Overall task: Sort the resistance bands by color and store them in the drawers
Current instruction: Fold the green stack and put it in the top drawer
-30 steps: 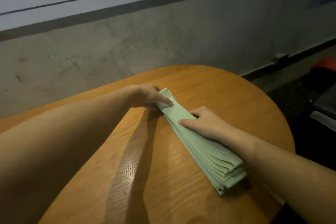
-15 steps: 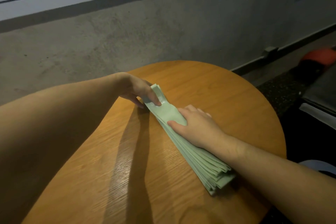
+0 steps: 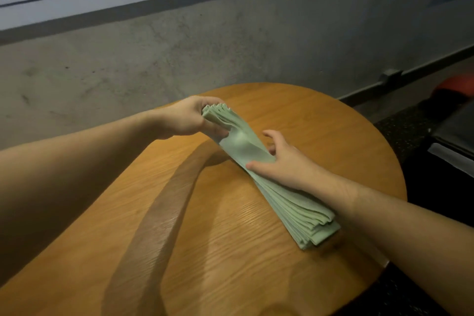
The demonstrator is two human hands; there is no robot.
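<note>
A stack of several pale green resistance bands (image 3: pixel 295 209) lies diagonally across a round wooden table (image 3: pixel 205 251). My left hand (image 3: pixel 191 118) grips the far end of the stack and holds that end lifted off the table, with the band edges fanned out between thumb and fingers. My right hand (image 3: pixel 278 161) lies over the middle of the stack, thumb on the near edge and fingers spread and loosely arched above the far edge. The near end of the stack rests flat by the table's right rim. No drawers are in view.
A grey concrete wall (image 3: pixel 230 41) stands right behind the table. To the right, on the dark floor, are a red object (image 3: pixel 454 87) and a dark piece of equipment with a pale edge (image 3: pixel 451 151). The table's right rim is close to the stack's near end.
My left hand closed round the far end of the stack and raised it off the table. My right hand's fingers lifted and spread; they lay flat on the bands before.
</note>
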